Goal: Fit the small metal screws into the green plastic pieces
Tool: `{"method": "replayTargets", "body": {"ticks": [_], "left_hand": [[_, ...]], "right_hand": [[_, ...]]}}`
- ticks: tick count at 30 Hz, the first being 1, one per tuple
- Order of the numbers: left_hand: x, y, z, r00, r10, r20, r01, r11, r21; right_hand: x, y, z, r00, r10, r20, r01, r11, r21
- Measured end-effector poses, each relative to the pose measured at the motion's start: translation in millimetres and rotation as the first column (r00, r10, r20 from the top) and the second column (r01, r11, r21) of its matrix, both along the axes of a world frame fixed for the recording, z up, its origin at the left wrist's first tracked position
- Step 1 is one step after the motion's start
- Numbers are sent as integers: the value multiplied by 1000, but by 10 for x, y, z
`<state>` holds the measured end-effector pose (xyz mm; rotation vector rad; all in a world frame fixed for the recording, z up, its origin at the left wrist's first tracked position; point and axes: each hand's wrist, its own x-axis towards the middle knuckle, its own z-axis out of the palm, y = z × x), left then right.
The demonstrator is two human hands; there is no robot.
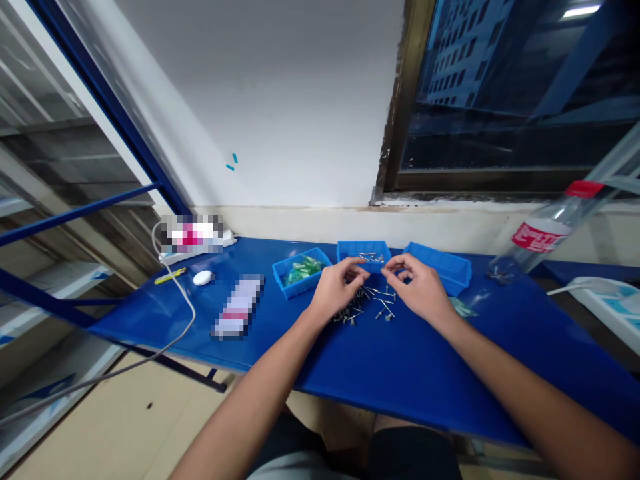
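My left hand (339,285) is over the left part of a pile of long thin metal pins with wider heads, which look like blind rivets (384,308). Its fingers are curled, with thumb and forefinger close together. Facing it, my right hand (417,285) has its thumb and fingertips pinched together. Anything in either hand is too small to make out. Just behind the hands stands a blue bin (363,248) with several metal pins in it. To the left, another blue bin (300,289) holds green plastic packets (306,269). A third blue bin (445,267) is behind my right hand.
A clear bottle (537,233) with a red cap is at the right. A small green packet (464,308) lies beside my right wrist. Leftward are a blurred-out flat object (239,307), a white oval object (203,278), a yellow cutter (170,276) and a cable (193,313).
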<state>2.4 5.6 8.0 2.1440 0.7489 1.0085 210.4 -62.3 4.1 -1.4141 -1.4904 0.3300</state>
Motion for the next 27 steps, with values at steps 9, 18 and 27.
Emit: {"method": "replayTargets", "body": {"ticks": [9,18,27], "left_hand": [[-155,121,8,869,427,-249,-224,790,571],[-83,236,35,828,460,-321,-217,791,572],[-137,190,85,939,292,-180,-134,796,591]], "right_hand": [[473,17,152,912,-238,333,169,960,222],[320,288,112,834,-12,552,-101,979,175],[468,270,427,797,-50,602,-113,967,230]]}}
